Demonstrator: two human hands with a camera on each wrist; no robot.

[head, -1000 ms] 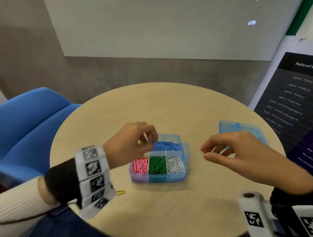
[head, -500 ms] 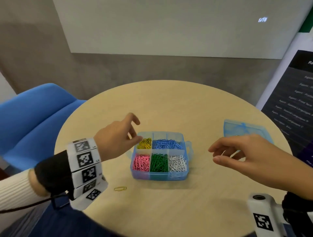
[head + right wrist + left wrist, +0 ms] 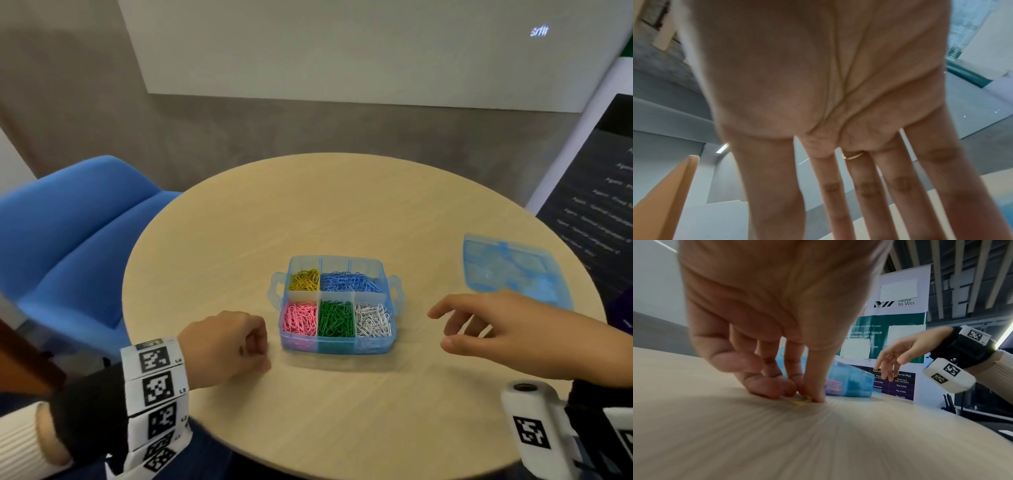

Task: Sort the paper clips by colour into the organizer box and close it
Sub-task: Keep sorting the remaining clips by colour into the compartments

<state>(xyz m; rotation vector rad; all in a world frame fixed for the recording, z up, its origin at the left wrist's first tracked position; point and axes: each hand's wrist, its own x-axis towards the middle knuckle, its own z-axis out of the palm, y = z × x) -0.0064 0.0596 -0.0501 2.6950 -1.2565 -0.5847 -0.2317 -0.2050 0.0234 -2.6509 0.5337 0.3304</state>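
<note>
The open blue organizer box (image 3: 388, 344) sits mid-table with yellow (image 3: 304, 279), blue (image 3: 349, 281), pink (image 3: 299, 317), green (image 3: 335, 318) and white (image 3: 372, 320) clips in separate compartments. My left hand (image 3: 260, 356) is down on the table just left of the box's front corner, fingers curled. In the left wrist view its fingertips (image 3: 818, 398) pinch a blurred yellow paper clip (image 3: 800, 401) lying on the tabletop; the head view hides that clip. My right hand (image 3: 442, 329) hovers right of the box, fingers straight and empty. The box's lid (image 3: 513, 270) lies at the far right.
The round wooden table (image 3: 342, 411) has a blue chair (image 3: 75, 240) off its left side. A dark printed banner (image 3: 599, 212) stands past the right edge, close behind the lid. My right hand wears a ring (image 3: 852, 156).
My left hand left the yellow compartment, came back towards me and dropped onto the loose yellow clip on the table. The right hand kept hovering, with its fingers a little straighter.
</note>
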